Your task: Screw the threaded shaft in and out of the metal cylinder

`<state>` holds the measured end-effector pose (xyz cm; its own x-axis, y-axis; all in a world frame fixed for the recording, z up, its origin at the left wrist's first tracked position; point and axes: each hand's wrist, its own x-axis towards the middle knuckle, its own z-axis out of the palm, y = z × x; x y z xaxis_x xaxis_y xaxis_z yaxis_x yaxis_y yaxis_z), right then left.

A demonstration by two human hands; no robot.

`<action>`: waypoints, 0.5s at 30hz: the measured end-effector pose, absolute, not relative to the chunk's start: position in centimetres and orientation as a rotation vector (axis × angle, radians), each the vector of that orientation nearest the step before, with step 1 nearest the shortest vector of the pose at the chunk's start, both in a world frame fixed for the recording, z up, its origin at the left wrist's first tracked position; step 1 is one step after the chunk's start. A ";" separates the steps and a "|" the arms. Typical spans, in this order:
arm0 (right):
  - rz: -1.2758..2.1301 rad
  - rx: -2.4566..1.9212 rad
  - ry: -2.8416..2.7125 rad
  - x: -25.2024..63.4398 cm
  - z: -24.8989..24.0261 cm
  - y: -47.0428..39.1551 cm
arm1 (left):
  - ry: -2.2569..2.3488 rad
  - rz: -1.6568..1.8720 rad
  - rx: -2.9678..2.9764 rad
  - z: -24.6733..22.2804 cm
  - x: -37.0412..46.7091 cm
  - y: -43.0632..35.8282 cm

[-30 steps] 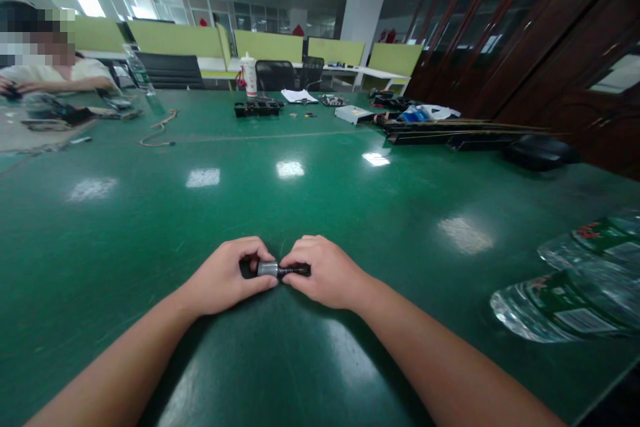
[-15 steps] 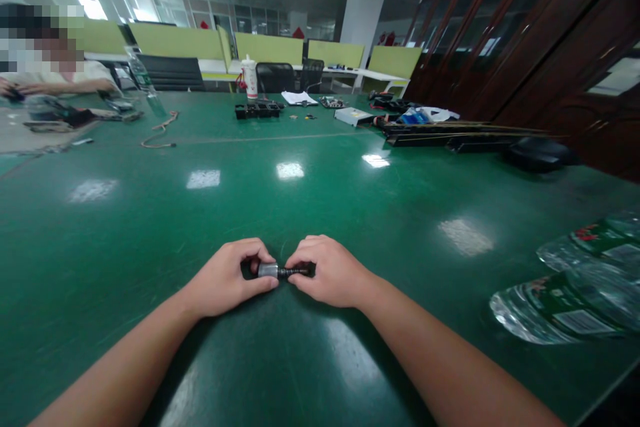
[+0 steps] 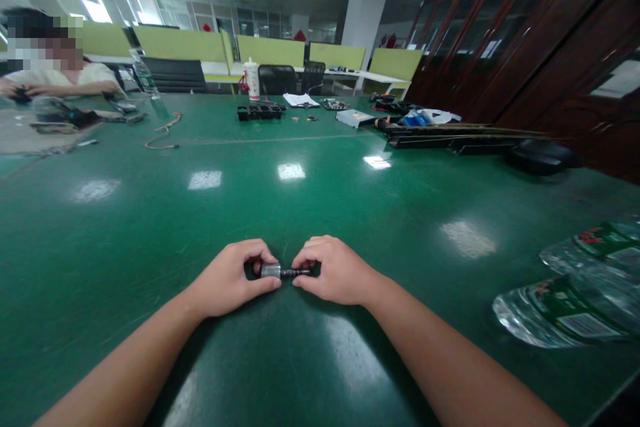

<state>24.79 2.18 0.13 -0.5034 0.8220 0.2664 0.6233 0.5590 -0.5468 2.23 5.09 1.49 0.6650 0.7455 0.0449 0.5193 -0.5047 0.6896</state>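
A small silver metal cylinder (image 3: 271, 271) sits between the thumb and fingers of my left hand (image 3: 235, 280), low in the middle of the view. From its right end runs a thin dark threaded or spring-like rod (image 3: 289, 273). My right hand (image 3: 336, 271) has its thumb and fingers around the far end of that rod, where a dark end piece is partly hidden by the fingers. Both hands rest close together at the green table top (image 3: 250, 207).
Plastic bottles (image 3: 565, 310) lie at the right. Farther back are a cord (image 3: 164, 133), a black part (image 3: 260, 111), a white flask (image 3: 251, 80), a silver box (image 3: 355, 119) and long dark bars (image 3: 450, 138). A person (image 3: 60, 80) sits at the far left.
The view has shifted slightly. My right hand's fingers sit a little farther from the silver cylinder, and more of the dark rod shows between the hands.
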 end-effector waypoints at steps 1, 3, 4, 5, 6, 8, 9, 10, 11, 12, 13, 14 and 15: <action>0.530 -1.162 -2.291 24.8 0.1 2.2 | 0.978 0.448 2.224 1.5 2.2 5.1; 0.535 -1.166 -2.289 24.9 0.2 2.2 | 0.990 0.446 2.221 1.5 2.2 5.0; 0.534 -1.171 -2.288 25.0 0.2 2.1 | 0.994 0.442 2.219 1.4 2.2 5.0; 0.533 -1.177 -2.285 25.0 0.2 2.1 | 0.996 0.439 2.218 1.4 2.2 5.1; 0.531 -1.185 -2.283 25.1 0.3 2.1 | 0.998 0.435 2.218 1.4 2.2 5.1; 0.529 -1.196 -2.280 25.3 0.3 2.1 | 1.000 0.432 2.220 1.4 2.2 5.1; 0.531 -1.198 -2.281 25.4 0.4 2.2 | 1.000 0.432 2.221 1.4 2.3 5.2; 0.536 -1.199 -2.280 25.5 0.4 2.2 | 1.000 0.435 2.221 1.4 2.3 5.2; 0.541 -1.202 -2.277 25.6 0.4 2.3 | 0.998 0.436 2.219 1.4 2.3 5.2; 0.545 -1.207 -2.272 25.8 0.4 2.4 | 0.995 0.439 2.217 1.4 2.3 5.2; 0.549 -1.213 -2.266 25.9 0.4 2.5 | 0.993 0.441 2.213 1.4 2.2 5.1; 0.553 -1.221 -2.258 26.0 0.4 2.5 | 0.995 0.442 2.210 1.4 2.2 5.1; 0.556 -1.232 -2.250 26.2 0.4 2.6 | 1.000 0.442 2.208 1.4 2.2 5.1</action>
<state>26.20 2.63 0.36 -0.4578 0.8568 0.2376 0.6475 0.5043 -0.5713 2.20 5.12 1.38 0.6498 0.7595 0.0312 0.5347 -0.4859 0.6914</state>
